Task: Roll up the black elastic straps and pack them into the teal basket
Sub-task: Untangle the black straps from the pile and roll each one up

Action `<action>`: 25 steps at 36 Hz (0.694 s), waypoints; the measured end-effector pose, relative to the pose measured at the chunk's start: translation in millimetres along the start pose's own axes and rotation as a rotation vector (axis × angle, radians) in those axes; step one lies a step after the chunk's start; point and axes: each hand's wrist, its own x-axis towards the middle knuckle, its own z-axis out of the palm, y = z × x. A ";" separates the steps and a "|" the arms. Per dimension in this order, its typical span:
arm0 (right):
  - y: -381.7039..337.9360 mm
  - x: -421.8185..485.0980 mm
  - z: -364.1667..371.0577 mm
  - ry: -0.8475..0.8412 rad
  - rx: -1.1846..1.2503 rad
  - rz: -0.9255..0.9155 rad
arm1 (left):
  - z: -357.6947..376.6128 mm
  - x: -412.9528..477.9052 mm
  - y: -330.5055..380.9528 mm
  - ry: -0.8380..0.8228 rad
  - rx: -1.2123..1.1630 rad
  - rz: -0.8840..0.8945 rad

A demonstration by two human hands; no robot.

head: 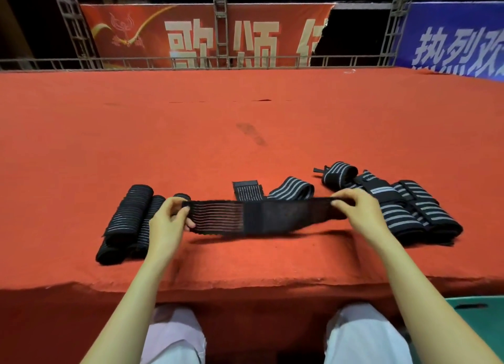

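Observation:
A black elastic strap (261,217) is stretched flat between my hands just above the red carpet. My left hand (169,222) pinches its left end and my right hand (357,208) pinches its right end. To the left lie rolled black straps (131,222) side by side. Loose striped straps lie behind, one (291,192) near the middle and a pile (409,208) at the right. A corner of the teal basket (477,312) shows at the lower right, below the platform edge.
The red carpeted platform (245,134) reaches far back to a metal railing (218,62) with red and blue banners behind it. Its front edge (245,284) runs just above my knees.

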 end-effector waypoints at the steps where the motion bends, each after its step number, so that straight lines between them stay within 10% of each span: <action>1: 2.6 -0.6 -3.3 0.049 -0.041 -0.041 | 0.2 -0.9 0.4 0.001 -0.069 -0.015; 8: 28.8 -19.7 -16.1 -0.182 -0.182 -0.243 | -8.3 -17.9 -17.3 -0.029 -0.042 -0.118; 25: 36.5 -36.1 -22.6 -0.545 -0.314 -0.009 | 2.3 -29.4 -32.5 -0.200 0.516 -0.114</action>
